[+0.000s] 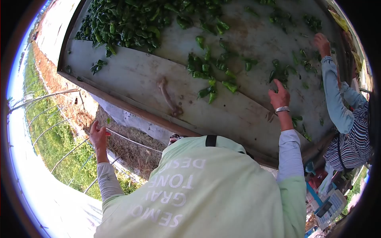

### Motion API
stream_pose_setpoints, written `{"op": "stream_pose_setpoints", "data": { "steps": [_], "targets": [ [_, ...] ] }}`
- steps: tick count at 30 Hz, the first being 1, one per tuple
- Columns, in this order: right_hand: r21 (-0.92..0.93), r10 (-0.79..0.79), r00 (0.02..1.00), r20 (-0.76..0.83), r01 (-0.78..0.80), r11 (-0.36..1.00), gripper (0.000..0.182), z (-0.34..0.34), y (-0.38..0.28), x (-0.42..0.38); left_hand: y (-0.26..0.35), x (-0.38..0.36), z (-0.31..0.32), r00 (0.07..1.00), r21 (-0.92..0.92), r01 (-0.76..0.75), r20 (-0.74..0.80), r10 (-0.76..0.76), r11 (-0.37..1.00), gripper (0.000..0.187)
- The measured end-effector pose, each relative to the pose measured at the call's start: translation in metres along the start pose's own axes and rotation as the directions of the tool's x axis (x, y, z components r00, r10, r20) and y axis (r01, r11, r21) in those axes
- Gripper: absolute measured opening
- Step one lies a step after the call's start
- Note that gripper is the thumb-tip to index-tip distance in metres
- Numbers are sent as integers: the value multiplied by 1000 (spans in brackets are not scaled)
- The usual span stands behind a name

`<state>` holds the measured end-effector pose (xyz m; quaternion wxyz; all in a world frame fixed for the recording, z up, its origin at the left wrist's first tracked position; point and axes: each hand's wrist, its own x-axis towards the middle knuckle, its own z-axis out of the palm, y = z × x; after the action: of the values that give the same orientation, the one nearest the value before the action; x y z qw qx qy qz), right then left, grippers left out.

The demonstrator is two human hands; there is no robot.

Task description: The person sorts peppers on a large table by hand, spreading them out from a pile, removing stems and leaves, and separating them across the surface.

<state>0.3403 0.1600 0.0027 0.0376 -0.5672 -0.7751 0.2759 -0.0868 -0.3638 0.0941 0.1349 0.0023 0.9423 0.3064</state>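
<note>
My left hand point(98, 136) is out past the table's wooden edge, above dry ground, fingers apart. A small green piece point(108, 119) shows just beyond its fingertips, clear of them in this view. A bit of red point(107, 134) appears beside the thumb. Over the grey tabletop point(234, 119), my right hand point(279, 96) reaches forward with the index finger stretched out and the thumb apart. Its fingertip is right at a loose green pepper point(272, 76). Other green peppers point(205, 71) lie scattered to the left, and a large heap of peppers point(119, 23) fills the far left corner.
A co-worker's hand point(322, 44) is over the table's right side, near more peppers point(312, 23). A brown, curved, stick-like shape point(170, 99) lies on the near board. The wooden rim point(147, 116) runs along the near edge. Thin curved rods point(51, 95) stand over greenery at left.
</note>
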Motion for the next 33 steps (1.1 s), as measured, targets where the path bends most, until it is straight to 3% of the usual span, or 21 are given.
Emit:
{"op": "stream_pose_setpoints", "data": {
  "steps": [2,5,6,9,11,13,15,16,17,18,19,20,21,23,25,27,28,30,31,32,33],
  "targets": [
    [142,-175,985,-1,174,975,47,9,-40,-13,7,-1,-2,994,-68,-92,-70,88,993,36],
    [228,-505,836,214,460,858,45,36,-117,-45,79,-17,75,945,-335,-233,143,294,913,37],
    [254,-596,751,285,540,802,44,47,-125,-52,115,-31,99,911,-163,-317,222,347,934,39],
    [130,-522,791,319,509,851,45,48,-129,-47,191,-57,162,715,-25,-475,572,402,880,60],
    [-107,-289,912,289,331,937,44,24,-106,-25,216,-61,199,626,17,-591,640,445,806,66],
    [-242,-290,950,113,309,920,43,14,-42,-7,213,-59,237,591,24,-660,633,499,751,68],
    [86,129,965,226,-152,985,37,-31,-45,-21,217,-65,264,543,118,-737,691,477,666,65],
    [88,140,964,225,-163,983,37,-35,-28,-27,221,-78,271,534,117,-742,698,477,661,65],
    [434,190,908,373,-352,829,36,-38,-5,-34,221,-99,275,458,13,-728,753,472,685,62],
    [675,171,841,514,-519,524,34,-39,13,-44,220,-116,275,374,-91,-700,799,471,709,59],
    [677,185,841,508,-523,518,34,-35,19,-59,223,-124,272,359,-99,-703,805,472,704,59],
    [773,107,791,602,-611,171,33,-28,20,-76,229,-132,268,360,-190,-590,808,467,784,55],
    [740,-6,755,656,-644,-197,32,-21,17,-90,233,-141,265,360,-273,-458,813,457,846,52],
    [656,-99,693,714,-712,-251,30,-5,-5,-116,238,-157,256,338,-365,-369,804,489,855,50],
    [635,-201,653,730,-757,-153,30,13,-36,-131,239,-173,249,330,-450,-284,783,527,847,48],
    [574,-259,604,754,-797,-190,34,21,-73,-135,239,-193,247,199,-610,-536,582,789,584,49],
    [576,-260,606,751,-795,-190,34,25,-74,-138,240,-198,248,197,-610,-538,580,790,582,49],
    [822,-388,727,566,-533,201,39,33,-74,-143,242,-203,249,3,-553,-798,392,920,238,49],
    [822,-389,727,566,-533,200,39,29,-75,-141,243,-205,247,46,-525,-804,412,910,278,48],
    [739,-413,659,628,-672,51,40,21,-76,-137,240,-204,249,45,-525,-804,414,909,279,48],
    [615,-449,585,675,-783,-95,40,15,-75,-135,236,-202,253,75,-621,-700,426,902,352,46]
  ]
}}
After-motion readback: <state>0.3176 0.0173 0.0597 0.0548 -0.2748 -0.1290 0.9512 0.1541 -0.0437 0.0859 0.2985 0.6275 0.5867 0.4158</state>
